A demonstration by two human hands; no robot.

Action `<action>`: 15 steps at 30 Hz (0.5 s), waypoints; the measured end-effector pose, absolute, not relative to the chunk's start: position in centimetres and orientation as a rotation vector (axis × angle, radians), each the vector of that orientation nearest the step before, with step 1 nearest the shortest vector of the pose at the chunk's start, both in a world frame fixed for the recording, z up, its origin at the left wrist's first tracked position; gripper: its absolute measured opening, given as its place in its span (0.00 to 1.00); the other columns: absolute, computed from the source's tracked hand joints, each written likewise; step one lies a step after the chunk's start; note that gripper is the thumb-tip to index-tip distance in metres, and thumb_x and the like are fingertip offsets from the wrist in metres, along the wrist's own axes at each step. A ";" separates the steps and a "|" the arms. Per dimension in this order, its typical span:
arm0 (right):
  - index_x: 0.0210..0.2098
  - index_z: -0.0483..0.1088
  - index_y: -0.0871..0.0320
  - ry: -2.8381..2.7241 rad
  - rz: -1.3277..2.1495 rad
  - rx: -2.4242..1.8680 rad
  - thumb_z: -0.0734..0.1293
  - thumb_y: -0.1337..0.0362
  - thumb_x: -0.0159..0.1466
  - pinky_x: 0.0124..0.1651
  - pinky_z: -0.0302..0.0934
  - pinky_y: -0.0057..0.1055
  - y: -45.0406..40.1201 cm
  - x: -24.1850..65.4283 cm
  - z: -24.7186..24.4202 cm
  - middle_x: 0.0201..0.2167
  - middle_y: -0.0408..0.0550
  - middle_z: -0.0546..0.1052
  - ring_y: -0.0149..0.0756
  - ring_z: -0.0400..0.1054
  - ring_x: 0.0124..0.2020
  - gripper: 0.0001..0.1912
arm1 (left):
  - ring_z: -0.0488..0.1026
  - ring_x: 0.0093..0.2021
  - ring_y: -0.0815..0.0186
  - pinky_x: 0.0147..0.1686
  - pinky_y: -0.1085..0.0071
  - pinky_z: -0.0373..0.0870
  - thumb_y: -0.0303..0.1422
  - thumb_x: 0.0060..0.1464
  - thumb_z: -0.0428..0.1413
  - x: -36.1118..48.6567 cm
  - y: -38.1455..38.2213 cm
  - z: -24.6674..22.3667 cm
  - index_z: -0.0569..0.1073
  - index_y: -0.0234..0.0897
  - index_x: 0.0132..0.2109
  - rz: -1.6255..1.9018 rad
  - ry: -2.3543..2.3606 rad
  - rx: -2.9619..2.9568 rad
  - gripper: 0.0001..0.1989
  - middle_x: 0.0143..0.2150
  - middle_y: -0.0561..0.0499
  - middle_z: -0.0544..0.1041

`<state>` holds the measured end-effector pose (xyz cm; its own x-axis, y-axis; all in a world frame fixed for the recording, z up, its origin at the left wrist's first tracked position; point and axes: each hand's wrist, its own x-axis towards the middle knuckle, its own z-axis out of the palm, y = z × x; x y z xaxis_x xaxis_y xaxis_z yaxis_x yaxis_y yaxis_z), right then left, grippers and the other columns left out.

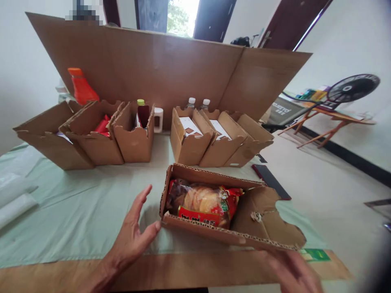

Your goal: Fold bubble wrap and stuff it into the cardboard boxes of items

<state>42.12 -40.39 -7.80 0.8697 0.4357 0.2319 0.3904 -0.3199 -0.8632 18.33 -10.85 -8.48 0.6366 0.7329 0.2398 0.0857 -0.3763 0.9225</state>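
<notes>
An open cardboard box (201, 232) lies lengthwise near the front edge of the table. Inside rests a clear plastic food package (203, 199) with red printed parts; pale, round baked-looking pieces show through it. My left hand (132, 234) is at the box's left end, fingers spread and thumb pointing at the corner, holding nothing. By the box's near right side is my right hand (295, 268), blurred by motion. Its fingers are partly hidden under the box edge, so whether it grips the box is unclear.
Several upright cardboard bins, including a left one (134, 142) and a right one (191, 146), line the back before a tall cardboard panel (171, 65). An orange bottle (82, 87) and white mug (158, 120) stand behind. Clear plastic wrapping (15, 203) lies left; a dark flat object (271, 181) lies right.
</notes>
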 end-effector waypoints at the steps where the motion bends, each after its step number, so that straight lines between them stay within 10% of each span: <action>1: 0.49 0.76 0.55 -0.641 0.136 -1.948 0.73 0.48 0.61 0.44 0.76 0.35 -40.5 41.6 -8.7 0.45 0.53 0.83 0.50 0.79 0.47 0.23 | 0.63 0.70 0.44 0.67 0.42 0.62 0.41 0.58 0.59 18.9 -11.3 -8.4 0.60 0.43 0.72 0.735 0.601 1.846 0.36 0.72 0.39 0.65; 8: 0.50 0.72 0.55 -0.818 0.201 -1.966 0.69 0.49 0.64 0.41 0.72 0.33 -33.1 42.7 -7.7 0.42 0.51 0.82 0.43 0.77 0.44 0.20 | 0.77 0.49 0.53 0.49 0.58 0.76 0.36 0.52 0.57 22.6 -11.2 -9.7 0.73 0.36 0.54 0.782 0.662 1.727 0.21 0.49 0.42 0.80; 15: 0.48 0.71 0.57 -0.972 0.316 -1.805 0.66 0.54 0.62 0.38 0.70 0.35 -23.4 47.1 -7.4 0.41 0.52 0.81 0.38 0.74 0.33 0.19 | 0.76 0.47 0.58 0.45 0.65 0.73 0.34 0.46 0.56 26.1 -4.4 -8.3 0.70 0.37 0.54 0.874 0.783 1.727 0.25 0.48 0.46 0.78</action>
<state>47.12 -23.44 -7.40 0.6402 0.7378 0.2140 0.4713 -0.1571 -0.8679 26.09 -4.38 -8.34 0.5282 0.8273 0.1913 0.0997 -0.2842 0.9536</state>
